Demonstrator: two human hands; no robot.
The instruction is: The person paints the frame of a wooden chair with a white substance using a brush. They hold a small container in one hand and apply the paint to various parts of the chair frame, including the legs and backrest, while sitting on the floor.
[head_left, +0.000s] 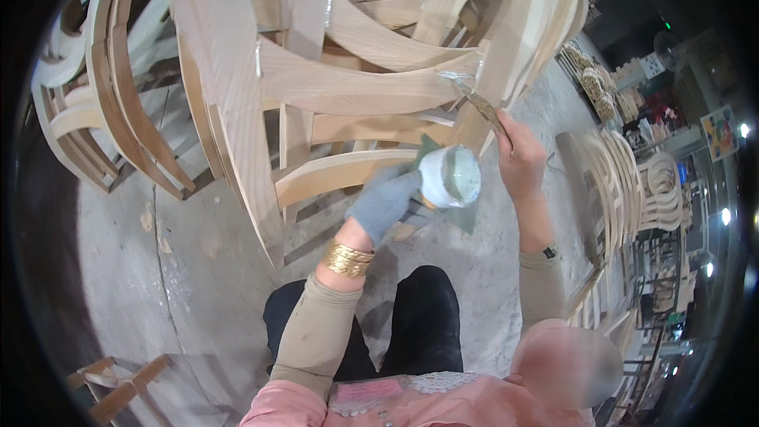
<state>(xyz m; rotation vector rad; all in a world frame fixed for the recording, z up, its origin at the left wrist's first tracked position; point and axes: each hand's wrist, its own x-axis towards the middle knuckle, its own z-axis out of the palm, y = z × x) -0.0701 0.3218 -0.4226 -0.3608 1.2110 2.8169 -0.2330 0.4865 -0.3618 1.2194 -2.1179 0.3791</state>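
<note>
My left hand point(386, 204), in a grey glove, is closed around a small white cup point(449, 177). A dark green sheet point(466, 220) sticks out beside and below the cup, seemingly held along with it. Bare and closed, my right hand point(520, 152) grips a thin brownish stick-like tool point(484, 107). The tool's tip rests at the joint where a curved pale wood rail point(364, 88) meets the upright of a chair frame point(510, 24). Something shiny and whitish shows at that joint. Whether the tip is a blade or bristles I cannot tell.
More curved wooden frames point(126, 103) stand close on the left. A low wooden piece point(118, 391) is at the lower left. Stacked curved parts point(621, 182) line the right side, with shelving beyond. My knees point(423, 316) are just below the chair frame, over the concrete floor point(118, 269).
</note>
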